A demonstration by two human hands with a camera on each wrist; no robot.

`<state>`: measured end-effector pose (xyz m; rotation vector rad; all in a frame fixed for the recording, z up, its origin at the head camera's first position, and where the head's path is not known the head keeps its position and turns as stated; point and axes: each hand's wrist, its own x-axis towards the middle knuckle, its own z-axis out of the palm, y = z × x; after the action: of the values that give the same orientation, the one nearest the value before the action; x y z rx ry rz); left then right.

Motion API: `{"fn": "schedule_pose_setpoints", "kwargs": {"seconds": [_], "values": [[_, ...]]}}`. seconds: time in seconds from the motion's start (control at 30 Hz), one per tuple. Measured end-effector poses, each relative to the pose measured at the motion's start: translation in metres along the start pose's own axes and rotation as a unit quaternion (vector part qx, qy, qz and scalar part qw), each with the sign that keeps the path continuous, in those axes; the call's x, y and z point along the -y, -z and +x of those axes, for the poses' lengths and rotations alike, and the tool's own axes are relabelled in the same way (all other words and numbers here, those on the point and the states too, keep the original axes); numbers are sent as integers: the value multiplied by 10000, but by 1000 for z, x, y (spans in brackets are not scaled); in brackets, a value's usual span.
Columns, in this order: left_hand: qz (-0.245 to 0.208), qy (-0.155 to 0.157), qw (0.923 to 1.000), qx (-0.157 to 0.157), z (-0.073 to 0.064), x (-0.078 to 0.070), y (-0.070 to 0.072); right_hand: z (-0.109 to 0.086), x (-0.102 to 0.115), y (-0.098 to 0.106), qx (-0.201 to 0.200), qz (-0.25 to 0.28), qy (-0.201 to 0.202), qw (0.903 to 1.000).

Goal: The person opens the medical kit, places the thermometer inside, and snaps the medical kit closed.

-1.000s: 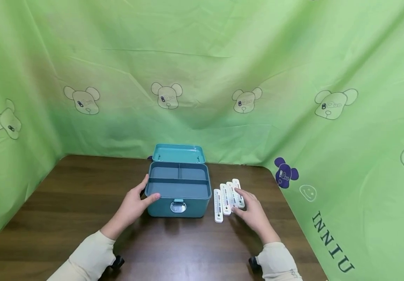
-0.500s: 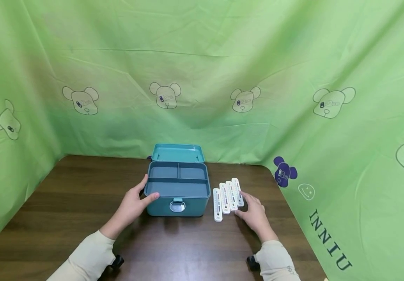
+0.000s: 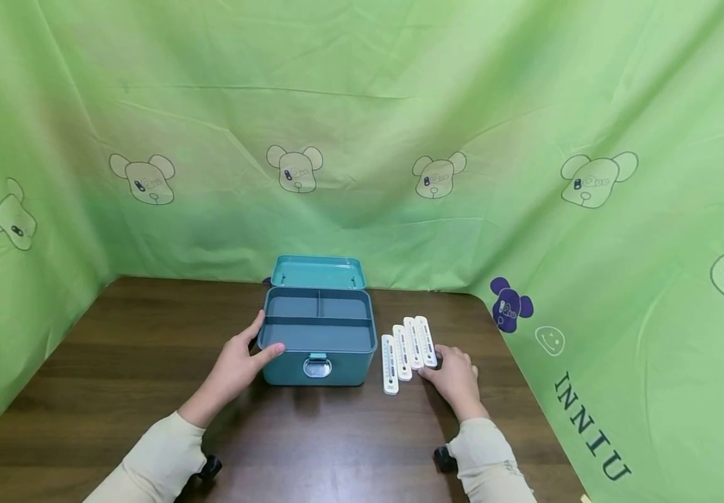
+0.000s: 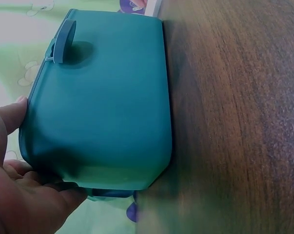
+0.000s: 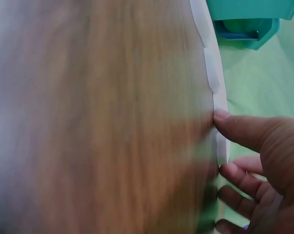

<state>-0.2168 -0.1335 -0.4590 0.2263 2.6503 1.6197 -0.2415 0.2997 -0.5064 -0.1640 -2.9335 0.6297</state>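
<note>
A teal lidded box [image 3: 317,369] stands on the table, its lid [image 3: 319,271] tipped back. My left hand [image 3: 240,358] grips its front left corner, thumb over the front rim and fingers along the side. Right of the box lie several white strip thermometers [image 3: 401,349], side by side and uneven at their lower ends. My right hand [image 3: 456,377] is at the lower end of the two rightmost. In the right wrist view its thumb [image 5: 239,127] touches the strips' edge, with the fingertips [image 5: 228,169] on the far side of the rightmost strip.
A grey-blue tray [image 3: 318,335] with divided compartments fills the top of the box. The box's metal clasp [image 3: 317,366] hangs at the front. Green cloth [image 3: 362,140] walls in the back and sides of the brown wooden table [image 3: 167,328].
My right hand has moved off the tops of the thermometers to their lower right end. The third thermometer has slid slightly away, toward the back. My left hand stays on the box.
</note>
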Motion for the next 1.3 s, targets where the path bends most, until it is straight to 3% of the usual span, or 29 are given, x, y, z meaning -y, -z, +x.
{"fn": "schedule_pose_setpoints", "kwargs": {"seconds": [0.4,0.67,0.9,1.07,1.3], "values": [[-50,-128,9999,-14,1,0,1,5,11,-3,-368,-12,-858,9956],[-83,-107,9999,4,1,0,2,7,17,4,-245,305,-1239,9915],[-99,-14,9999,26,0,0,0,4,9,8,-201,628,-1619,9846],[-101,-10,9999,-15,0,1,0,3,3,10,-499,838,-1646,9815],[-88,21,10000,-35,0,3,-2,6,-7,19,-904,1079,-1266,9819]]}}
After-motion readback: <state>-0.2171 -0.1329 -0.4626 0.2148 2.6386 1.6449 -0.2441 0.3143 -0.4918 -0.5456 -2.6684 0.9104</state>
